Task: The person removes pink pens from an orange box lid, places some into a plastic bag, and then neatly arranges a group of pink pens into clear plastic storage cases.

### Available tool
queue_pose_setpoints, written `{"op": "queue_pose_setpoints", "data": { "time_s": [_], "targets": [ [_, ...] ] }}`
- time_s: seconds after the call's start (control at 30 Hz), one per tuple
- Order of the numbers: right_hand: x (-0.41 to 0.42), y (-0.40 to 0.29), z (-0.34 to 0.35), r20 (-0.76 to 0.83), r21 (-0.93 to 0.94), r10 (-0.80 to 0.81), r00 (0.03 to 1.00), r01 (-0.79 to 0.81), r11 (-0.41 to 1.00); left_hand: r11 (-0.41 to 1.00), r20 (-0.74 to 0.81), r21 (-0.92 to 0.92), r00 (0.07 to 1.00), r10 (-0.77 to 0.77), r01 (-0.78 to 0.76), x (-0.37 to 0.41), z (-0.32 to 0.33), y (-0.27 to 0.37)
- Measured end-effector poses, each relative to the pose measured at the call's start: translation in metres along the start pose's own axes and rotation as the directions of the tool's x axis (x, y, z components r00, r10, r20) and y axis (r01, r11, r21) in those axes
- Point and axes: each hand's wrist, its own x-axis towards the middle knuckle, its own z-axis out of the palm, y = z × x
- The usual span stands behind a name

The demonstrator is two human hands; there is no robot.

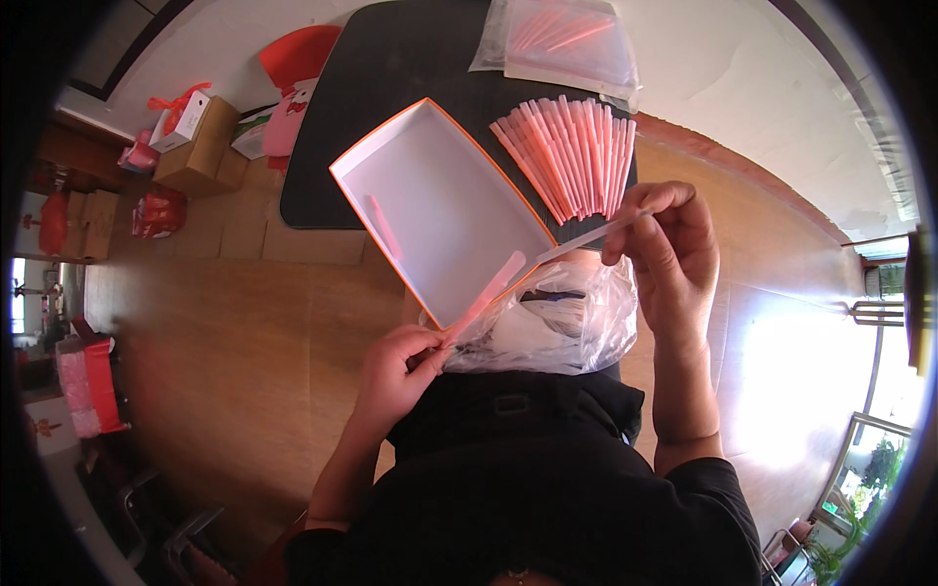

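My left hand (407, 366) pinches the lower end of a slim pink plastic stick (487, 293), whose widened tip rises over the near edge of an orange-rimmed white box (432, 198). Between the thumb and fingers of my right hand (670, 242) is a narrow translucent plastic sleeve (586, 238), pointing at the pink stick's tip; a small gap seems to part them. One pink stick (385, 227) lies inside the box along its left wall. Beyond my right hand, many pink sticks with pale ends (568, 157) lie fanned out on the black table (388, 58).
On my lap, a clear plastic bag (608, 329) holds whitish translucent pieces. A flat clear bag with pink sticks (564, 36) lies at the table's far end. Cardboard boxes (201, 150) stand left of the table, near a red chair back (293, 55). A wall runs along the right.
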Motion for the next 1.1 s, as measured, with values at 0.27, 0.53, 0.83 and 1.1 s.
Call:
{"op": "queue_pose_setpoints", "data": {
  "time_s": [0.27, 0.53, 0.83, 1.1],
  "targets": [
    [0.003, 0.003, 0.005, 0.029, -0.001, 0.005, 1.000, -0.005, 1.000, 0.999, -0.002, 0.046, 1.000, 0.004, -0.004, -0.002, 0.000, 0.000],
    [0.006, 0.001, 0.004, 0.068, -0.065, 0.024, 0.997, -0.020, 0.998, 0.998, 0.016, 0.065, 1.000, 0.009, -0.010, -0.001, 0.001, 0.000],
    [0.000, 0.012, 0.011, 0.207, -0.399, 0.111, 0.972, -0.020, 0.917, 0.998, 0.011, 0.067, 1.000, 0.015, -0.016, 0.000, 0.004, 0.001],
    [-0.036, 0.052, 0.021, 0.259, -0.468, 0.356, 0.898, -0.206, 0.860, 0.960, 0.090, -0.247, 0.989, -0.115, 0.134, 0.007, 0.014, 0.008]
  ]
}}
